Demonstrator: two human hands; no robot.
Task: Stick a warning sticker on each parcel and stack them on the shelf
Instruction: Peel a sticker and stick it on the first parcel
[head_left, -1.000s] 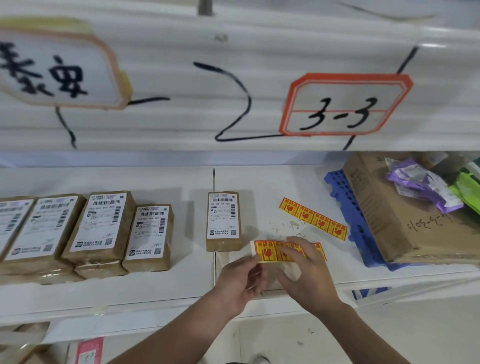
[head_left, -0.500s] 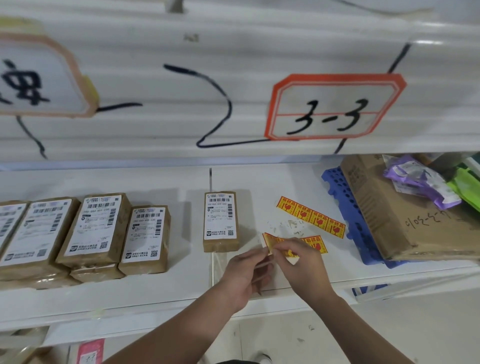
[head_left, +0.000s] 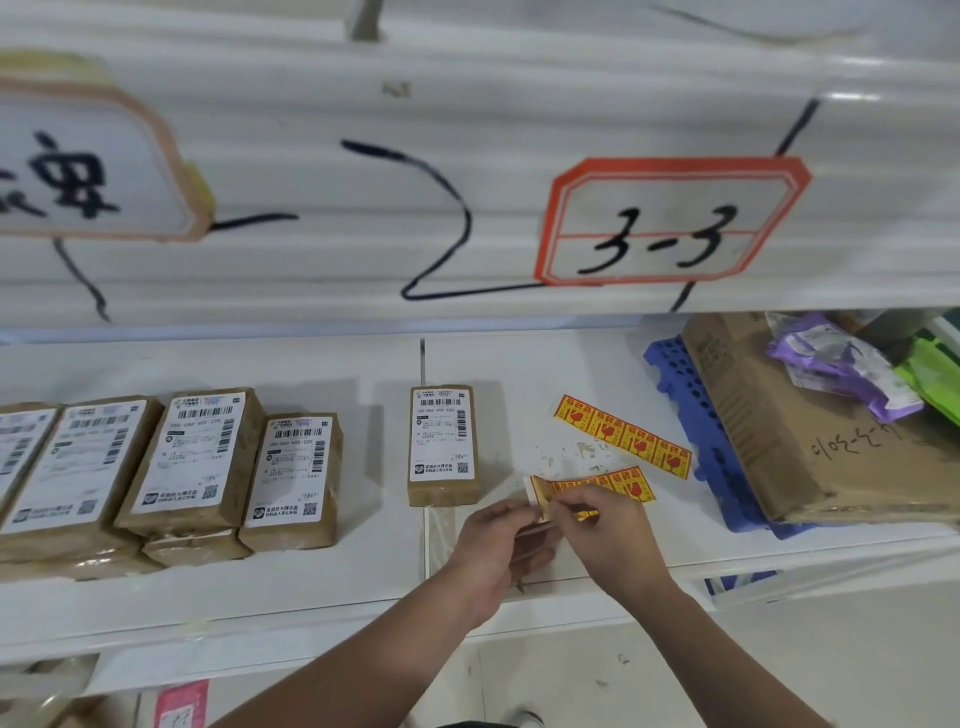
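A single brown parcel (head_left: 443, 444) with a white shipping label lies on the white shelf (head_left: 363, 577), just beyond my hands. Several more labelled brown parcels (head_left: 192, 462) sit in a row and partly stacked at the left. My left hand (head_left: 493, 545) and my right hand (head_left: 605, 535) both pinch a yellow-and-red warning sticker strip (head_left: 597, 486), whose left end is curled up off its backing. A second sticker strip (head_left: 623, 435) lies flat on the shelf behind it.
At the right a large cardboard box (head_left: 810, 431) rests on a blue perforated plastic tray (head_left: 696, 415), with purple and green bags (head_left: 841, 364) on top. The upper shelf's front (head_left: 467, 182) carries a "3-3" tag (head_left: 670, 223).
The strip, held flat between both hands a second ago, now has its left end peeled and curled upward. Both hands have closed in together on that end.
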